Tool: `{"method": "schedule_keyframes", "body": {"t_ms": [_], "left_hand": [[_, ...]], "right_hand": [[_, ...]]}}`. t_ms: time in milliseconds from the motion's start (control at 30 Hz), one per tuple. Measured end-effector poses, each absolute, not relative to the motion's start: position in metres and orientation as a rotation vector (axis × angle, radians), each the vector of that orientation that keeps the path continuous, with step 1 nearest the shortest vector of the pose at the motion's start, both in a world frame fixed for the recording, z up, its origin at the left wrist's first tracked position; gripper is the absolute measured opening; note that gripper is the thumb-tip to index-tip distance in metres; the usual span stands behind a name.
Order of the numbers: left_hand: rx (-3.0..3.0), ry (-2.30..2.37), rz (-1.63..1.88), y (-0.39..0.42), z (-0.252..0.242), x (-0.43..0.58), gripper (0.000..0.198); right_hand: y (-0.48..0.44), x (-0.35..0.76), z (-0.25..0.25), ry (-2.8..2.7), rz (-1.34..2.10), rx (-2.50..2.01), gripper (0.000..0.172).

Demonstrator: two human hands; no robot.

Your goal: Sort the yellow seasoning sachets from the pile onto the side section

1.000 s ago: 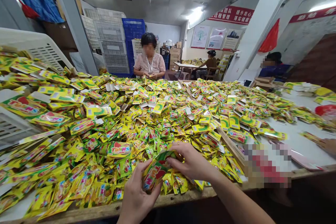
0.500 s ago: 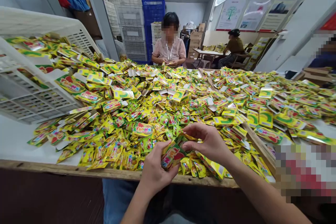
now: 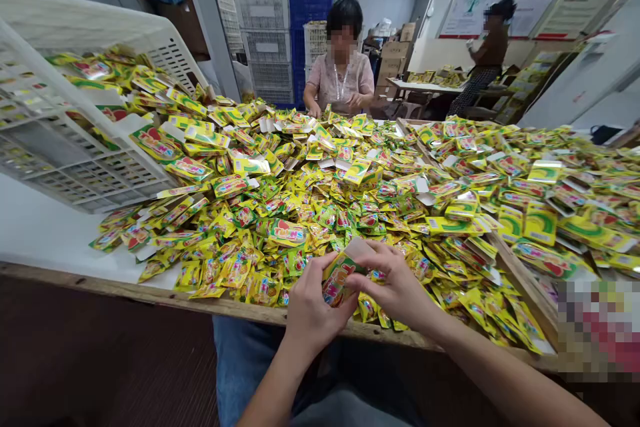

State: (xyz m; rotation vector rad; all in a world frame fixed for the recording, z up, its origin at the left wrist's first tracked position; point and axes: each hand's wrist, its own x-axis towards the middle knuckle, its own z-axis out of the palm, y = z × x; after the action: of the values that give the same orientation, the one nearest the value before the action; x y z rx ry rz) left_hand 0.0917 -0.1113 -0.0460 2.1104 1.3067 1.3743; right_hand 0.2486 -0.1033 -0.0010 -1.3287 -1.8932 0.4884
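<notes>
A small printed candy box (image 3: pixel 336 280), green and yellow with red and white lettering, sits in my left hand (image 3: pixel 313 303). The fingers and thumb of that hand wrap its sides. At the box's upper end a white flap (image 3: pixel 359 250) sticks up. My right hand (image 3: pixel 395 283) is at this end, thumb on the box's edge and fingers bent behind the flap. Whether a sachet is inside the box cannot be seen. Loose yellow and green sachets (image 3: pixel 265 288) lie heaped around both hands, and another printed box (image 3: pixel 287 232) lies flat just beyond them.
A tipped white crate (image 3: pixel 100 177) spills boxes on the left. A wooden divider (image 3: pixel 525 287) runs along the right, and a wooden edge (image 3: pixel 165 299) borders the table in front. Across the table sits a co-worker (image 3: pixel 340 77); another person (image 3: pixel 487 57) stands farther back.
The green sachet in my right hand at the box end is no longer visible; the white flap now shows there. The far person has risen from sitting. The view has shifted.
</notes>
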Motion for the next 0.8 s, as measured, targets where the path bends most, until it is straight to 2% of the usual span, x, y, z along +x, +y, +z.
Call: {"method": "schedule_keyframes", "body": {"t_ms": [100,233,367,467,600,667,733,800], "left_hand": [[2.147,1.263,1.368,-0.109,-0.043,0.089,0.044],[1.834,1.223,1.364,-0.107,-0.04,0.086,0.055],[1.454,1.029,1.226,-0.108,-0.043,0.089,0.041],[1.371,1.059,1.295,-0.111,-0.049,0.095,0.036],[1.323,1.16,1.397,-0.116,-0.059,0.106,0.035],[1.29,1.169,1.425,-0.119,-0.063,0.111,0.036],[1.311,1.109,1.347,-0.121,-0.066,0.112,0.037],[1.398,1.015,1.194,-0.121,-0.069,0.11,0.041]], "right_hand": [[-0.105,0.245,-0.003,-1.889,0.778,-1.324,0.023],[-0.104,0.244,-0.006,-1.444,1.074,-1.238,0.029],[-0.103,0.248,-0.009,-1.431,1.25,-1.237,0.033],[-0.105,0.25,-0.014,-1.574,1.227,-1.265,0.036],[-0.113,0.248,-0.027,-1.463,1.0,-1.225,0.029],[-0.117,0.251,-0.037,-1.267,0.897,-1.209,0.044],[-0.117,0.264,-0.044,-1.215,1.029,-1.235,0.057],[-0.111,0.293,-0.041,-1.296,1.23,-1.349,0.05]]}}
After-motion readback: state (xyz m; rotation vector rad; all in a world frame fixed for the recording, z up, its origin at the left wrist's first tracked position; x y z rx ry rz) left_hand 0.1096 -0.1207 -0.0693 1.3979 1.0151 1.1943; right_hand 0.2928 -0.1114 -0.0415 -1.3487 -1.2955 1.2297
